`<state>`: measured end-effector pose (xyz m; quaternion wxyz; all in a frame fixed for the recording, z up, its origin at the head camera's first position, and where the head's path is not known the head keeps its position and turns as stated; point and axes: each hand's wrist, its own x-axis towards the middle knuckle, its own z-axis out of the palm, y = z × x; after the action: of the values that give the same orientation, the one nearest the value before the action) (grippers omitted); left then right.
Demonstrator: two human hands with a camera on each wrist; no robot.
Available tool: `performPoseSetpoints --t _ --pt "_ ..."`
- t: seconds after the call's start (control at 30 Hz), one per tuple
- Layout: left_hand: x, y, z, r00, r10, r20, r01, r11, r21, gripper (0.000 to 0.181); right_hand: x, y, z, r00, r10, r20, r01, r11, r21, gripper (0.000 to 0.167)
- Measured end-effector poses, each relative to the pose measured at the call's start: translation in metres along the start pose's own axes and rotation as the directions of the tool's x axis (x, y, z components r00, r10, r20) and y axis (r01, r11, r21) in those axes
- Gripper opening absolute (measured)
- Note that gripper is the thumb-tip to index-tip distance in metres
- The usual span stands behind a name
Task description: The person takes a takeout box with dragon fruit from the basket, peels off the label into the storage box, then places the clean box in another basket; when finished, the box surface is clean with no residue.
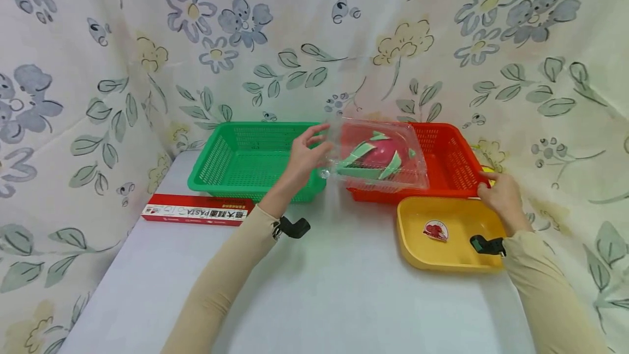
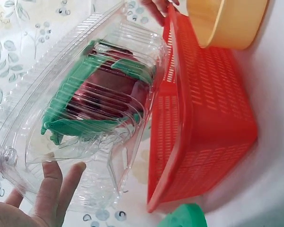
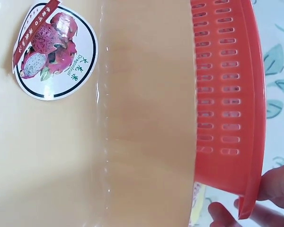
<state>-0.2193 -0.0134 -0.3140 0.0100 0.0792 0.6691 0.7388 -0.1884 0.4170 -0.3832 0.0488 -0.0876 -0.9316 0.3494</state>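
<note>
My left hand (image 1: 306, 157) holds the left end of a clear plastic box (image 1: 416, 172), its fingertips against the plastic. Inside the box is a dragon fruit (image 1: 384, 153), dark pink with green scales. The box is tilted and hangs over the left part of a red basket (image 1: 449, 160). At that basket's right end, my right hand (image 1: 503, 198) pinches the rim between thumb and fingers; the right wrist view shows the red rim (image 3: 255, 142) between them.
Left of the red basket stands a green basket (image 1: 265, 173), with a red and white pasta box (image 1: 196, 210) in front. A yellow tray (image 1: 457, 253) bearing a round dragon fruit sticker (image 1: 435, 230) sits before the red basket. Something yellow (image 1: 488, 172) shows partly behind the right hand.
</note>
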Motion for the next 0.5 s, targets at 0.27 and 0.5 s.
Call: performPoseSetpoints --t 0.27,0.5 --pt "0.022 -0.005 0.019 0.999 0.049 -0.003 -0.049 0.999 -0.020 0.044 0.003 -0.002 0.000 0.999 -0.028 -0.029 0.027 0.999 -0.030 0.050" --pt "0.039 -0.013 0.037 0.999 0.045 -0.022 -0.047 0.996 -0.078 0.042 0.006 -0.003 -0.001 0.999 -0.026 -0.025 0.026 1.000 0.003 0.052"
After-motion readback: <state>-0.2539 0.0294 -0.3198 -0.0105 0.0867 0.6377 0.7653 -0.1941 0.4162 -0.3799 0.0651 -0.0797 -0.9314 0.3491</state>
